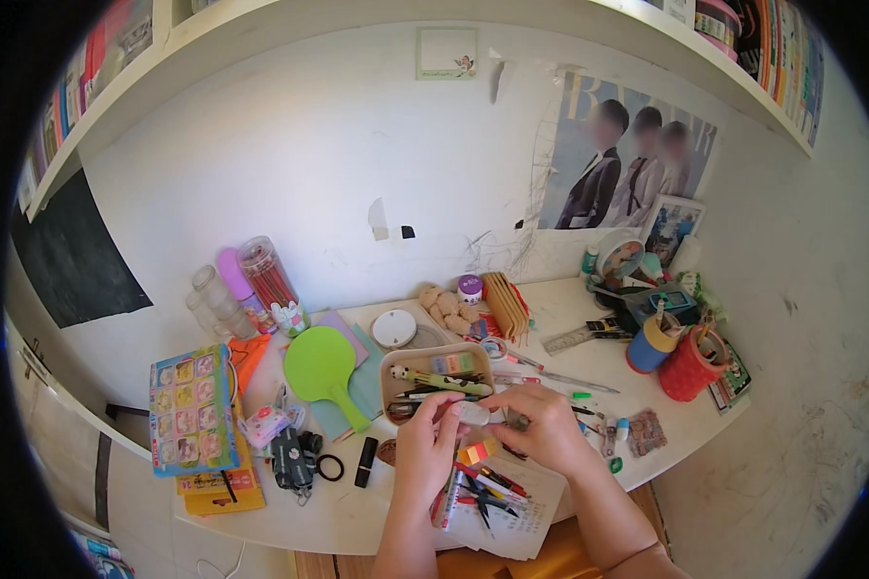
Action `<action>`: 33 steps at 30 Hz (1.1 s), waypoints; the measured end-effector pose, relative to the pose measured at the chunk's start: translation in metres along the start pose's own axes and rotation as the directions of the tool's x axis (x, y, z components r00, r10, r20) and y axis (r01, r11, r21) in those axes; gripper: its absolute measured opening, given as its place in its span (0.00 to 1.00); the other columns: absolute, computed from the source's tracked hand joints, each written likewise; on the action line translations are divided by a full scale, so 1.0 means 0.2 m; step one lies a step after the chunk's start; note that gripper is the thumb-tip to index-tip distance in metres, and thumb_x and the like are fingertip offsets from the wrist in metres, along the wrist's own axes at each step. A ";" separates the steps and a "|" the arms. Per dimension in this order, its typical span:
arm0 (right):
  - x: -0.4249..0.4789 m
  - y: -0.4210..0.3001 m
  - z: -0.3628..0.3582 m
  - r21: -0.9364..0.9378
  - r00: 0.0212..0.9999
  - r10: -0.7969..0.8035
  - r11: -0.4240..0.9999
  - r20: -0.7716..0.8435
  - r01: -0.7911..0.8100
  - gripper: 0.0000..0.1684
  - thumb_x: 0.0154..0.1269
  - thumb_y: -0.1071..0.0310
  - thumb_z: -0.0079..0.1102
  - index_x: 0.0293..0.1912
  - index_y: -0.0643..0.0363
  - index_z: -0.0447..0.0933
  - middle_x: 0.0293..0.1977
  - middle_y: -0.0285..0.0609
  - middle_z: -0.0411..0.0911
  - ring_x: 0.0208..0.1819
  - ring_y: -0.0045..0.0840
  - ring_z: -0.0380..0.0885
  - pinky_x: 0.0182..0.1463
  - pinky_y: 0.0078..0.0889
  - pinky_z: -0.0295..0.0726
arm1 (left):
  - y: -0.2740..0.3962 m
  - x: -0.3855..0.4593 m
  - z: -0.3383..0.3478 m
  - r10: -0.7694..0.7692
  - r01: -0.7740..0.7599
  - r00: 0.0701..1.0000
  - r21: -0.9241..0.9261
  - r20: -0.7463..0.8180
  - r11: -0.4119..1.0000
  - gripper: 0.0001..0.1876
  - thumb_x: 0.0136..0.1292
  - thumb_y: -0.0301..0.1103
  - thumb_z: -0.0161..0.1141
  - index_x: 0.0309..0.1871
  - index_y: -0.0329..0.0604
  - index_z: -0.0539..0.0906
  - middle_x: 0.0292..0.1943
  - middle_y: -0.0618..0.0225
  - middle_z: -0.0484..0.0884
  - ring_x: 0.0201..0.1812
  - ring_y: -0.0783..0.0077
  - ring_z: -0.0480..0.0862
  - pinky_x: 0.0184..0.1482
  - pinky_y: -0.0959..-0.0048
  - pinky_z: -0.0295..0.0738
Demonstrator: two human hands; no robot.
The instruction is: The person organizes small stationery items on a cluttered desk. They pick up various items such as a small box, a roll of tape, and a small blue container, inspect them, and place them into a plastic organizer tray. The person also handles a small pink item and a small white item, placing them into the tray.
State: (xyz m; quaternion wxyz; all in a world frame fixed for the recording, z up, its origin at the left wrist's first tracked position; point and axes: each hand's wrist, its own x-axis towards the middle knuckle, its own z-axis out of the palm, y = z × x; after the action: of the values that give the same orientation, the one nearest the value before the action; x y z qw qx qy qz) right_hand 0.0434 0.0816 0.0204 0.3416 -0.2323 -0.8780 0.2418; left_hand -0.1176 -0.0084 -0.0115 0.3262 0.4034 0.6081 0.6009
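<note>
My left hand point(423, 441) pinches a small whitish block point(473, 413), perhaps an eraser, between thumb and fingers. Close on its right, my right hand point(547, 423) has a small greyish piece point(516, 420) in its fingertips; what it is I cannot tell. Just beyond both hands stands a beige pencil box point(398, 360) with several pens, a green panda-topped pen point(442, 379) and a pastel block set point(452, 363) inside. Below the hands, an orange and yellow block point(476, 451) and several pens point(489, 492) lie over handwritten paper point(543, 499).
At left are a green paddle point(321, 362), a colourful box point(192, 412), a dark pouch point(293, 459) and a black tube point(366, 462). A red pen cup point(688, 373) and a blue-yellow cup point(650, 347) stand at right. A shelf point(376, 13) overhangs the white desk point(340, 517).
</note>
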 end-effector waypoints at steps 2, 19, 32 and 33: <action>0.00 -0.01 0.00 0.011 1.000 -0.002 1.000 -0.016 0.002 0.20 0.49 0.71 0.77 0.46 0.57 0.86 0.38 0.43 0.85 0.38 0.35 0.83 0.41 0.33 0.83 | -0.02 0.00 0.00 -0.002 0.002 1.000 -0.050 0.012 0.999 0.11 0.77 0.30 0.55 0.57 0.35 0.79 0.44 0.62 0.86 0.37 0.75 0.87 0.42 0.77 0.82; 0.05 0.09 0.05 -0.089 0.985 0.111 0.988 -0.132 -0.123 0.17 0.51 0.73 0.72 0.43 0.57 0.82 0.39 0.42 0.84 0.42 0.40 0.83 0.45 0.41 0.82 | -0.04 0.08 -0.03 0.382 -0.216 0.924 0.816 -0.006 0.536 0.18 0.63 0.42 0.68 0.53 0.42 0.84 0.57 0.61 0.83 0.64 0.58 0.76 0.61 0.62 0.71; 0.33 0.16 0.31 -0.218 0.991 -0.005 0.976 -0.133 -0.024 0.16 0.52 0.72 0.72 0.42 0.55 0.82 0.36 0.43 0.84 0.42 0.40 0.83 0.46 0.41 0.82 | -0.04 0.06 -0.05 0.348 -0.133 0.937 0.893 -0.028 0.431 0.26 0.56 0.46 0.73 0.54 0.41 0.85 0.54 0.60 0.77 0.61 0.57 0.75 0.63 0.52 0.64; 0.34 0.15 0.33 -0.227 0.992 -0.012 0.974 -0.124 -0.016 0.15 0.52 0.72 0.72 0.42 0.55 0.83 0.35 0.43 0.84 0.41 0.40 0.83 0.46 0.41 0.82 | -0.04 0.05 -0.05 0.327 -0.122 0.944 0.889 -0.033 0.442 0.26 0.56 0.46 0.73 0.54 0.41 0.85 0.54 0.61 0.77 0.60 0.58 0.76 0.62 0.52 0.64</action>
State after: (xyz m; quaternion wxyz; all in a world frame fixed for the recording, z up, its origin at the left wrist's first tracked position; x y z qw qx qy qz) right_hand -0.0422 0.1269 -0.0070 0.3664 -0.2854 -0.8767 0.1251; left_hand -0.1315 -0.0048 -0.0179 -0.0722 0.5276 0.7989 0.2795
